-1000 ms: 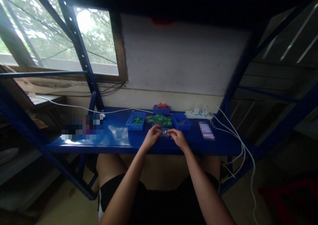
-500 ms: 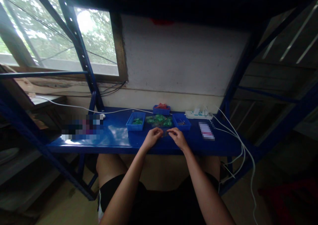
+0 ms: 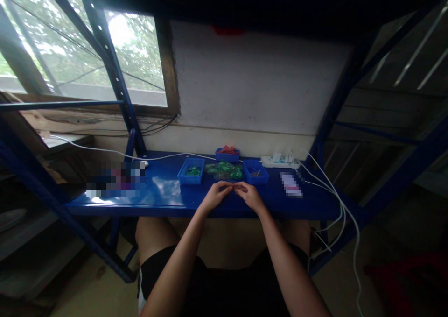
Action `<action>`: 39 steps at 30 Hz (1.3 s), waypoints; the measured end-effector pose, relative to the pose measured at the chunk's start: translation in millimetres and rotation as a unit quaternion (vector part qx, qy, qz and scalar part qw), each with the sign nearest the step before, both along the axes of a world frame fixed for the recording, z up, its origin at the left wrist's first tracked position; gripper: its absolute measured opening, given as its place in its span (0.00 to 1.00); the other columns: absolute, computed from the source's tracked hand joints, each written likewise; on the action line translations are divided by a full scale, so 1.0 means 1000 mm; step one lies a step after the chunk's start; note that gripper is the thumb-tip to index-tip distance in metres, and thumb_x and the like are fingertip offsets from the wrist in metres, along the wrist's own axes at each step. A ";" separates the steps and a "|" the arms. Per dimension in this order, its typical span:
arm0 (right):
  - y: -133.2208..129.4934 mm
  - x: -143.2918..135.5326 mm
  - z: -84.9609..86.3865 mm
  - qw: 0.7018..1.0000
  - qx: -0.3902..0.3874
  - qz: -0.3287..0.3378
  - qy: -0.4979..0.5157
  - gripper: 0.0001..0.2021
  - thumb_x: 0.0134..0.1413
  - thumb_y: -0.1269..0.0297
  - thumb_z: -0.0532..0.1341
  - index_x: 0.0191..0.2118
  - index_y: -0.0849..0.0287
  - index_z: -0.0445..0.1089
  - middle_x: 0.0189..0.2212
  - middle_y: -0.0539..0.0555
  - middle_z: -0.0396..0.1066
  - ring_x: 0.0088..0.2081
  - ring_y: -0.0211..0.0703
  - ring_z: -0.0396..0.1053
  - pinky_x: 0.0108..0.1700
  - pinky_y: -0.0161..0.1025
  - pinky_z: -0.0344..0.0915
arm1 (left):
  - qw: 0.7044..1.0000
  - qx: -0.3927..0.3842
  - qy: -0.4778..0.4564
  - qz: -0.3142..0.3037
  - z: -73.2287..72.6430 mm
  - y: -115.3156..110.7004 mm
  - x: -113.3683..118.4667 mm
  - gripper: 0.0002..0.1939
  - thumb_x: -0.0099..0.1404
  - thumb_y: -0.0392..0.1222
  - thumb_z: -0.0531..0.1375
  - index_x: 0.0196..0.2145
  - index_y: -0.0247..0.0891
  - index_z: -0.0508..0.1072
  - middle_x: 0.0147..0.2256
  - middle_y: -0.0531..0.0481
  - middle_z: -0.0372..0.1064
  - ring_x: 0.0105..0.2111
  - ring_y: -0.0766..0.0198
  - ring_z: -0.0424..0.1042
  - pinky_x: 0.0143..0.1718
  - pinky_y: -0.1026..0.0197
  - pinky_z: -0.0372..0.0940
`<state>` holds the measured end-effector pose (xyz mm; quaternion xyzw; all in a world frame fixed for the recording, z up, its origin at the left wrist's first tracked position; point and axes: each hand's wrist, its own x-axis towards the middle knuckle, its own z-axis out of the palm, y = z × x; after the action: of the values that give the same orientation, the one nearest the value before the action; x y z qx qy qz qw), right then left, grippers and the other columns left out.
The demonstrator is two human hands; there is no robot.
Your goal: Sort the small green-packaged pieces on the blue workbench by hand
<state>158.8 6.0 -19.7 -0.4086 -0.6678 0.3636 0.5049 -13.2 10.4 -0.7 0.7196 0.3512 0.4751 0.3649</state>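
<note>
The desk (image 3: 191,195) carries a left blue tray (image 3: 190,181) and a right blue tray (image 3: 256,180); the green pile (image 3: 226,168) lies between them. Just in front of it, the left hand (image 3: 217,192) and right hand (image 3: 249,193) meet at the fingertips; I cannot tell whether they clamp anything. For fine control, steady both wrists and pinch lightly.

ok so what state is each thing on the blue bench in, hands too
Left bare hand: bent inward, grip unclear
Right bare hand: bent inward, grip unclear
Left blue plastic bin: open-topped, green pieces inside
Right blue plastic bin: open-topped, small pieces inside
Small blue plastic bin behind: heaped with red pieces
Shiny green pile: spread between the left and right bins
White power strip: plugs in, power unclear
</note>
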 end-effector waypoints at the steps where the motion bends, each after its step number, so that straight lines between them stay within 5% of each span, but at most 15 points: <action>1: 0.000 0.000 0.000 1.000 -0.004 -0.003 0.006 0.10 0.49 0.61 0.61 0.38 0.57 0.72 0.36 0.54 0.75 0.37 0.44 0.73 0.40 0.40 0.69 | 1.000 0.000 -0.012 0.019 -0.001 0.001 0.000 0.12 0.57 0.44 0.61 0.36 0.35 0.76 0.36 0.44 0.75 0.38 0.58 0.72 0.42 0.59 0.64; 10: 0.002 0.001 0.001 0.999 0.009 -0.043 0.000 0.10 0.48 0.60 0.60 0.36 0.58 0.72 0.34 0.54 0.74 0.35 0.43 0.71 0.36 0.38 0.67 | 0.999 -0.049 -0.019 0.013 -0.003 0.001 0.001 0.08 0.55 0.41 0.60 0.30 0.33 0.73 0.29 0.48 0.73 0.29 0.63 0.70 0.33 0.62 0.65; 15: 0.000 0.003 0.004 0.995 0.033 -0.091 -0.024 0.10 0.47 0.60 0.60 0.35 0.58 0.73 0.26 0.50 0.70 0.29 0.40 0.67 0.33 0.36 0.64 | 0.999 -0.042 -0.021 0.022 -0.001 -0.001 0.001 0.08 0.55 0.42 0.59 0.30 0.34 0.73 0.28 0.49 0.73 0.28 0.63 0.69 0.31 0.63 0.63; 20: -0.003 0.002 0.005 0.997 0.009 -0.071 -0.008 0.09 0.48 0.59 0.59 0.34 0.57 0.71 0.19 0.47 0.66 0.22 0.37 0.63 0.25 0.33 0.60 | 0.999 -0.020 -0.014 0.038 0.001 -0.001 0.000 0.09 0.55 0.43 0.59 0.28 0.34 0.73 0.26 0.50 0.72 0.26 0.65 0.66 0.28 0.65 0.60; 26: -0.007 0.000 0.011 0.998 -0.019 -0.047 0.031 0.09 0.49 0.59 0.58 0.34 0.58 0.69 0.26 0.52 0.73 0.27 0.40 0.69 0.26 0.33 0.61 | 0.998 -0.048 -0.016 0.033 0.002 -0.002 0.000 0.11 0.55 0.43 0.58 0.31 0.33 0.74 0.21 0.52 0.68 0.21 0.66 0.64 0.24 0.66 0.57; 32: -0.008 0.000 0.011 0.997 -0.015 -0.059 0.037 0.06 0.47 0.64 0.57 0.31 0.57 0.68 0.27 0.51 0.72 0.29 0.41 0.69 0.28 0.33 0.62 | 0.997 -0.065 -0.038 0.036 0.003 -0.003 0.001 0.13 0.54 0.38 0.54 0.31 0.33 0.76 0.30 0.45 0.75 0.29 0.61 0.70 0.29 0.63 0.63; 39: -0.003 0.002 0.006 0.999 0.000 -0.053 0.008 0.09 0.45 0.69 0.54 0.29 0.58 0.71 0.26 0.50 0.71 0.29 0.40 0.68 0.29 0.34 0.63 | 0.996 -0.064 -0.048 0.043 0.000 0.001 -0.001 0.12 0.51 0.44 0.61 0.31 0.34 0.73 0.26 0.49 0.72 0.23 0.65 0.67 0.26 0.64 0.60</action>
<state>160.9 2.8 -13.5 -0.4409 -0.6410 0.3393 0.5287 -13.8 11.2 -0.9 0.6553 0.3940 0.5008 0.4057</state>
